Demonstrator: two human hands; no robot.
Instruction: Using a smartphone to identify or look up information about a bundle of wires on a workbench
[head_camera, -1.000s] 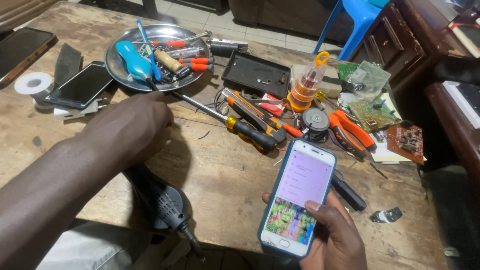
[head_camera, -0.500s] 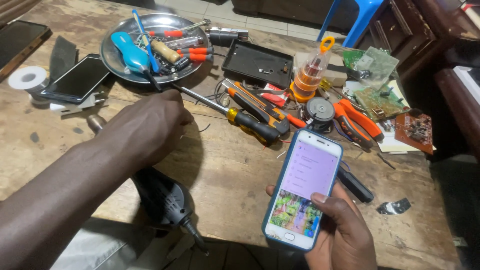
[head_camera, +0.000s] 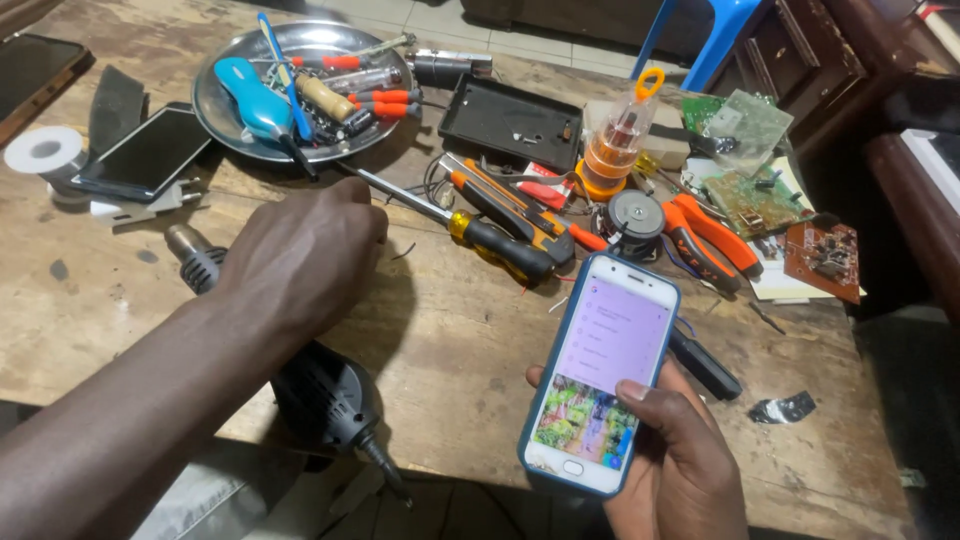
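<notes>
My right hand (head_camera: 680, 460) holds a smartphone in a blue case (head_camera: 600, 370) upright over the table's near edge. Its screen is lit and my thumb rests on the lower part. My left hand (head_camera: 300, 250) lies on the wooden table (head_camera: 460, 340) with its fingers curled into a loose fist; nothing shows inside it. Under my left wrist and forearm lies a black heat gun (head_camera: 325, 400), its metal nozzle (head_camera: 190, 255) poking out to the left. A yellow-and-black screwdriver (head_camera: 490, 240) lies just right of my left hand.
A round metal tray (head_camera: 225, 110) at the back holds a blue tool and small screwdrivers. Another phone (head_camera: 145, 155) and a tape roll (head_camera: 45, 155) lie far left. A black casing (head_camera: 510, 120), orange pliers (head_camera: 705, 235) and circuit boards (head_camera: 750, 190) crowd the back right.
My left hand has slid a little to the right across the table. The phone in my right hand has stayed almost still, and the view has shifted slightly.
</notes>
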